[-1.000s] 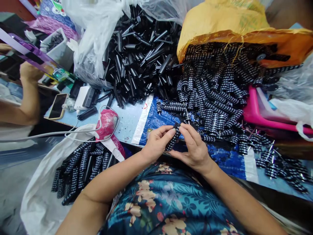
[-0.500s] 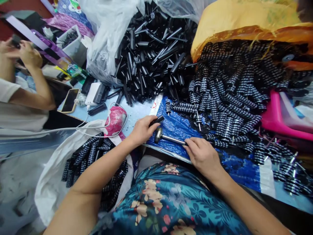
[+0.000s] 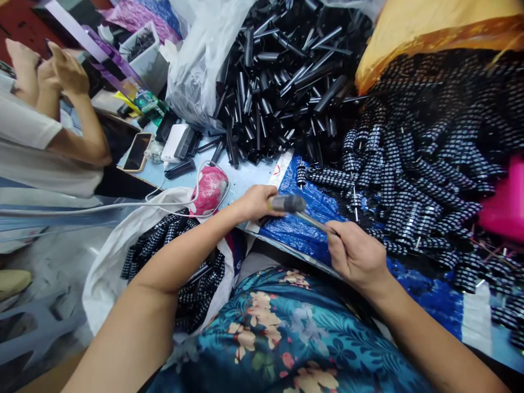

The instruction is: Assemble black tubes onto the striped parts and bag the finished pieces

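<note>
Right hand point(image 3: 360, 254) gripping the hammer point(image 3: 289, 203) by its handle, the head up close to the left hand point(image 3: 257, 202), above the blue sheet point(image 3: 282, 228); what those curled left fingers hold, I can't tell!

white-checked black rollers point(image 3: 409, 164) on blue sheeting point(image 3: 315, 210)

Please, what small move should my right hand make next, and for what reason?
Perhaps ease the grey-and-black-headed hammer with a thin metal shaft slightly away from your left hand. Your right hand grips its shaft, and its blurred head appears close to your left fingers, so they might get knocked.
</note>
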Demonstrator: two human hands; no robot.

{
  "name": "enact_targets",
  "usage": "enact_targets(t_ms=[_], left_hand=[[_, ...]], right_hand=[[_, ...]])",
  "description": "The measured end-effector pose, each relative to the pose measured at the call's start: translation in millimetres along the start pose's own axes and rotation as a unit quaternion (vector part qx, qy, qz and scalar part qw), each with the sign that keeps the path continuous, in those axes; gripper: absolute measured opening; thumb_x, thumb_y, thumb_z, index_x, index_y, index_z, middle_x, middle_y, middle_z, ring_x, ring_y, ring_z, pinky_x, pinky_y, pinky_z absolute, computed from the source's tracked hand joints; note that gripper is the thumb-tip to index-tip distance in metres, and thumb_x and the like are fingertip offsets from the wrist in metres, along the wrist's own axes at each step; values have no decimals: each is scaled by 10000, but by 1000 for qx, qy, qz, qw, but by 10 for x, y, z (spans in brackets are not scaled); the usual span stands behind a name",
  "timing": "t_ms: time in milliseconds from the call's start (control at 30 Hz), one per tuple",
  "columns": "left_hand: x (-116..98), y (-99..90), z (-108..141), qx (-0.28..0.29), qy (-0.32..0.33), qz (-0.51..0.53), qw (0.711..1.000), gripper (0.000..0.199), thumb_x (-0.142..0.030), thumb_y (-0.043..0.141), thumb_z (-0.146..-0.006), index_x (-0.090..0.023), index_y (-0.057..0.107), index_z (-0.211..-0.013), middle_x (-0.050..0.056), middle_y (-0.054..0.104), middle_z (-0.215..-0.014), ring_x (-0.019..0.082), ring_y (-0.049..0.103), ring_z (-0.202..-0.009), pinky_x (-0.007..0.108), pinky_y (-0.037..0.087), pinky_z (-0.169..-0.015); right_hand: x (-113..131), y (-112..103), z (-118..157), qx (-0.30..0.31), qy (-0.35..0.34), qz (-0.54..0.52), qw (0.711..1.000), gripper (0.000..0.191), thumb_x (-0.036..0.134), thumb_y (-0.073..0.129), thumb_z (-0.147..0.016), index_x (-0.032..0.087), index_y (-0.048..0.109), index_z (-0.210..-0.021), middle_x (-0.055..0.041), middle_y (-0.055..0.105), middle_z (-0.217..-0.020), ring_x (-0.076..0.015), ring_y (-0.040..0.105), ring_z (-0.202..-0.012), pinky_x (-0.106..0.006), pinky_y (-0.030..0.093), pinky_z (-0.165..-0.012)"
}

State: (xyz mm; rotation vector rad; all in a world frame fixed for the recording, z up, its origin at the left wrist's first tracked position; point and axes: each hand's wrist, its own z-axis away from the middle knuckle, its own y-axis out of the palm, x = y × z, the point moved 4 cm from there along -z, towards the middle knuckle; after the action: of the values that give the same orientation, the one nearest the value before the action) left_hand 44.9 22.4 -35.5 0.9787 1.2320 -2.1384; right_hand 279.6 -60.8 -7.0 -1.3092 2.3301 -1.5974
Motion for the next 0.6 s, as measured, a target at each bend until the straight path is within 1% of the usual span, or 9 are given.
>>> enact_targets(t_ms=[133, 267, 333, 400, 433, 467, 500, 533, 600], left_hand=[[-44, 29, -95, 18, -20, 10, 1000, 339, -297, 854, -626, -180, 546, -704, -55, 508, -622, 114, 434, -602, 273, 308, -588], [-133, -117, 26, -13, 12, -22, 1000, 287, -182, 820, -604, -195, 534, -633, -53, 503, -576, 108, 402, -541, 273, 288, -547], [-153, -265, 275, 58, 33, -16, 998, 248, -168, 818, -588, -202, 574, -617, -47, 520, -554, 107, 406, -504, 262, 286, -505], [-141, -395, 613, 207, 27, 17, 978, 213, -219, 854, -574, -217, 656, -653, -41, 555, -539, 117, 445, -476, 249, 307, -460], [-124, -469, 762, 252, 11, 36, 967, 211, -260, 869, -579, -226, 698, -698, -37, 569, -535, 125, 467, -472, 247, 329, -450], [-105, -545, 858, 261, -1, 42, 964, 228, -297, 878, -585, -227, 719, -734, -27, 592, -556, 134, 496, -485, 250, 356, -454], [-81, -624, 883, 226, -9, 42, 973, 247, -325, 877, -597, -224, 727, -765, -13, 618, -591, 143, 525, -514, 255, 384, -473], [-49, -719, 835, 143, -9, 37, 989, 253, -340, 864, -620, -216, 722, -789, 1, 638, -638, 150, 550, -556, 262, 410, -503], [41, -958, 605, -115, 5, 22, 993, 244, -329, 815, -683, -203, 686, -846, 33, 666, -762, 165, 590, -677, 275, 450, -591]], right_hand=[[159, 127, 63, 54, -67, 37, 996, 201, 250, 476, -1011, 155, 640, -1075, -35, 643, -748, -155, 591, -636, -276, 459, -606], [119, 169, 154, 78, -49, 32, 995, 191, 234, 517, -991, 150, 655, -1092, -41, 673, -780, -157, 617, -658, -282, 479, -633], [21, 104, 227, 66, -27, -5, 997, 196, 230, 519, -987, 165, 651, -1117, -45, 695, -822, -158, 640, -697, -283, 505, -680], [-96, 45, 306, 53, -15, -6, 998, 193, 244, 562, -972, 190, 657, -1131, -48, 720, -885, -167, 666, -760, -292, 527, -738], [-147, 32, 336, 45, -15, 8, 999, 189, 255, 594, -959, 199, 665, -1126, -51, 729, -915, -175, 674, -793, -301, 532, -766], [-186, 34, 354, 37, -17, 26, 999, 182, 265, 626, -945, 202, 675, -1108, -54, 734, -931, -185, 676, -816, -311, 535, -785], [-209, 50, 357, 29, -21, 43, 998, 172, 274, 650, -933, 197, 685, -1083, -60, 736, -934, -193, 673, -827, -320, 535, -793], [-213, 77, 344, 24, -23, 58, 998, 165, 285, 665, -925, 189, 692, -1056, -67, 735, -926, -201, 665, -823, -329, 533, -786], [-163, 134, 282, 28, -25, 81, 996, 180, 315, 667, -923, 172, 698, -1029, -89, 731, -924, -218, 654, -825, -347, 527, -768]])
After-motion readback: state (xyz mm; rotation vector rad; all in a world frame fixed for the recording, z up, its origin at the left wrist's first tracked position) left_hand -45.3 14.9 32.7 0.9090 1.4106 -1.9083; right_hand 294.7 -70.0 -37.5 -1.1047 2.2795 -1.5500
